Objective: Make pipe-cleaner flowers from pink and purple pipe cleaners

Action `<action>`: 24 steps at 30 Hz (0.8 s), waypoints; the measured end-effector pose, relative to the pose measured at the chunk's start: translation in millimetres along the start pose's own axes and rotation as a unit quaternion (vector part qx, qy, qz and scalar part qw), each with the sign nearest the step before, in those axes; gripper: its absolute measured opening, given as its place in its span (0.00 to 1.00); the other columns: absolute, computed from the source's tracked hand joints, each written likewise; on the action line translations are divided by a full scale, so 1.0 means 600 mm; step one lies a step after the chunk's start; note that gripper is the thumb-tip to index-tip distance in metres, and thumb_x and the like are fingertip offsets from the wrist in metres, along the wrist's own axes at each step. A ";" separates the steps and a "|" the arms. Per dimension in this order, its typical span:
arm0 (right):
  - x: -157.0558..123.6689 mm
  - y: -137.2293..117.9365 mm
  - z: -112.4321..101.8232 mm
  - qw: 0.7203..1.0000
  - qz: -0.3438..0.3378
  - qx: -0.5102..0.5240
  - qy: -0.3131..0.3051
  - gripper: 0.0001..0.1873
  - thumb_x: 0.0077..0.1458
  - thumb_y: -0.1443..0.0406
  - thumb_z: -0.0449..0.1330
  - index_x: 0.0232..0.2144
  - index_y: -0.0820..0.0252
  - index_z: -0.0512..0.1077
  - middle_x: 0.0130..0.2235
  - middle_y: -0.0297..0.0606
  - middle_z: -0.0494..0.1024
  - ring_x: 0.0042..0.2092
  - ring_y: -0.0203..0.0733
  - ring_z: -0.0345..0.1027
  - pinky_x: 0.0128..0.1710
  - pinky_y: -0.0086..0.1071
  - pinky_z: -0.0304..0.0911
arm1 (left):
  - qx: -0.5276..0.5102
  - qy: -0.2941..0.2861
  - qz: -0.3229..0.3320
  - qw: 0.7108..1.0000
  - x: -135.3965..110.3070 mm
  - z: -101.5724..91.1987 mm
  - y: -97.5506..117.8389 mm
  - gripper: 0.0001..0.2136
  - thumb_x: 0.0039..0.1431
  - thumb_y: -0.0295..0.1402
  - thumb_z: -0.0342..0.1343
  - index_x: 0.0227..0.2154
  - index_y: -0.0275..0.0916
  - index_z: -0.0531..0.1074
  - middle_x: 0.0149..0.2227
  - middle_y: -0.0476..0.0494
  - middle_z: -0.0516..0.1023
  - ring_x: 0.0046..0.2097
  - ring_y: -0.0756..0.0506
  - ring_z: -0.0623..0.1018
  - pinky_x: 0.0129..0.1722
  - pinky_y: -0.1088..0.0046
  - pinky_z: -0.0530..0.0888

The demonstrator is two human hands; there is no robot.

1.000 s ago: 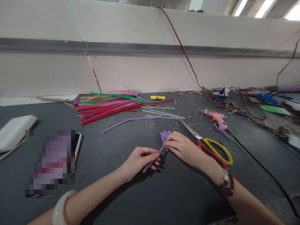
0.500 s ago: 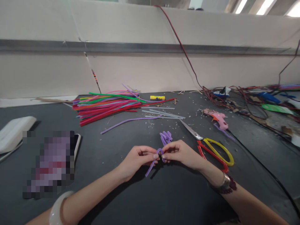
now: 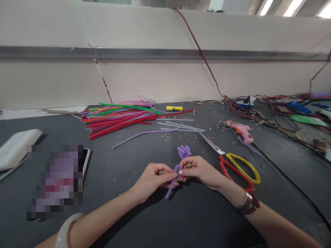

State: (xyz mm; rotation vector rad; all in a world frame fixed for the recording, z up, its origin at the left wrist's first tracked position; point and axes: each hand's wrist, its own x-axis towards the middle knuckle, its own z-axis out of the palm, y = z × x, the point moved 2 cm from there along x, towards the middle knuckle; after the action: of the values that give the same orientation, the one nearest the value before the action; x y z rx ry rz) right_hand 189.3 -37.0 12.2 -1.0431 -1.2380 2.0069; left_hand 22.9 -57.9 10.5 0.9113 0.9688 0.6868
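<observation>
Both hands pinch one short purple pipe cleaner (image 3: 169, 190), which is bent into a small loop at its top. My left hand (image 3: 157, 178) grips it from the left, and its free end slants down below the fingers. From the right, my right hand (image 3: 198, 171) closes thumb and forefinger on the loop's other side; the fingertips of the two hands nearly meet. Just behind my right hand lies a bunch of folded purple pipe cleaner loops (image 3: 184, 151), partly covered by that hand. Scissors (image 3: 222, 153) with red and yellow handles rest to the right, blades pointing away.
A pile of colourful pipe cleaners (image 3: 121, 119) lies at the back, near a yellow glue stick (image 3: 174, 108) and grey glue sticks (image 3: 181, 126). A pink glue gun (image 3: 243, 131) with a black cord sits right. At left are a blurred phone (image 3: 58, 182) and white box (image 3: 18, 148).
My hands have drawn slightly closer together, and the bend in the pipe cleaner has become a narrower loop. The view has shifted a little.
</observation>
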 end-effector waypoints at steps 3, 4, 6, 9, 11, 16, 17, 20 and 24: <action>0.002 0.005 -0.001 1.000 -0.002 0.007 0.004 0.12 0.39 0.66 0.66 0.28 0.66 0.71 0.24 0.35 0.76 0.27 0.33 0.70 0.30 0.27 0.66 | 0.004 0.006 -0.006 1.000 0.000 0.000 -0.001 0.11 0.44 0.37 0.62 0.26 0.32 0.73 0.26 0.41 0.79 0.30 0.48 0.77 0.34 0.72 0.72; 0.002 0.007 -0.001 1.000 -0.003 0.010 0.006 0.12 0.39 0.66 0.66 0.28 0.66 0.71 0.24 0.35 0.76 0.27 0.33 0.71 0.30 0.27 0.66 | 0.003 0.010 -0.007 1.000 0.000 0.001 -0.002 0.12 0.43 0.37 0.62 0.26 0.32 0.74 0.27 0.41 0.79 0.29 0.48 0.77 0.34 0.73 0.72; 0.003 0.010 -0.001 1.000 -0.006 0.011 0.007 0.12 0.39 0.66 0.67 0.28 0.66 0.71 0.24 0.35 0.76 0.28 0.33 0.71 0.30 0.27 0.66 | -0.001 0.014 -0.010 1.000 0.000 0.001 -0.003 0.12 0.43 0.37 0.62 0.26 0.32 0.74 0.27 0.41 0.79 0.29 0.49 0.77 0.34 0.73 0.72; 0.005 0.013 0.000 1.000 -0.015 0.003 0.008 0.11 0.39 0.66 0.66 0.27 0.66 0.71 0.24 0.35 0.76 0.27 0.33 0.70 0.30 0.27 0.65 | -0.006 0.018 -0.012 1.000 0.000 0.002 -0.003 0.11 0.43 0.37 0.62 0.26 0.32 0.74 0.27 0.41 0.79 0.30 0.49 0.77 0.34 0.74 0.72; 0.005 0.014 0.002 1.000 -0.021 0.000 0.013 0.10 0.39 0.65 0.66 0.26 0.65 0.71 0.23 0.34 0.75 0.25 0.31 0.69 0.29 0.26 0.63 | -0.008 0.021 -0.013 1.000 0.000 0.003 -0.002 0.11 0.43 0.36 0.63 0.26 0.32 0.74 0.27 0.41 0.79 0.30 0.49 0.77 0.34 0.74 0.72; 0.006 0.013 0.008 0.998 -0.048 0.011 0.025 0.09 0.38 0.65 0.67 0.23 0.65 0.72 0.23 0.31 0.72 0.25 0.29 0.64 0.28 0.25 0.59 | -0.022 0.020 -0.005 1.000 -0.001 0.004 -0.002 0.12 0.40 0.36 0.64 0.25 0.31 0.73 0.28 0.40 0.79 0.31 0.47 0.78 0.34 0.73 0.73; 0.006 0.012 0.010 0.998 -0.051 0.017 0.025 0.09 0.37 0.65 0.67 0.23 0.65 0.72 0.23 0.30 0.72 0.26 0.29 0.63 0.29 0.25 0.58 | -0.025 0.017 -0.002 1.000 -0.002 0.004 -0.002 0.12 0.40 0.35 0.64 0.25 0.31 0.73 0.29 0.40 0.79 0.31 0.47 0.78 0.34 0.73 0.73; 0.006 0.010 0.014 0.998 -0.047 0.039 0.024 0.09 0.37 0.65 0.67 0.23 0.65 0.73 0.23 0.30 0.71 0.26 0.29 0.62 0.29 0.25 0.57 | -0.040 0.016 -0.001 0.999 -0.002 0.005 -0.003 0.11 0.40 0.34 0.65 0.24 0.31 0.73 0.28 0.41 0.79 0.31 0.47 0.78 0.33 0.73 0.73; 0.001 0.006 0.015 0.997 -0.049 0.059 -0.002 0.07 0.39 0.66 0.67 0.24 0.63 0.74 0.27 0.32 0.72 0.28 0.30 0.62 0.31 0.25 0.58 | -0.069 0.003 -0.007 0.998 -0.004 0.007 -0.002 0.10 0.41 0.32 0.64 0.23 0.32 0.72 0.25 0.43 0.79 0.27 0.50 0.77 0.30 0.75 0.73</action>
State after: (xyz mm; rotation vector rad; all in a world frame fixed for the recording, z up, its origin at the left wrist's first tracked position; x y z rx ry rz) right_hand 181.1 -42.2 10.8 -0.9051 -1.1362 1.9823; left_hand 25.9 -61.7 11.3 0.7802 0.9207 0.7351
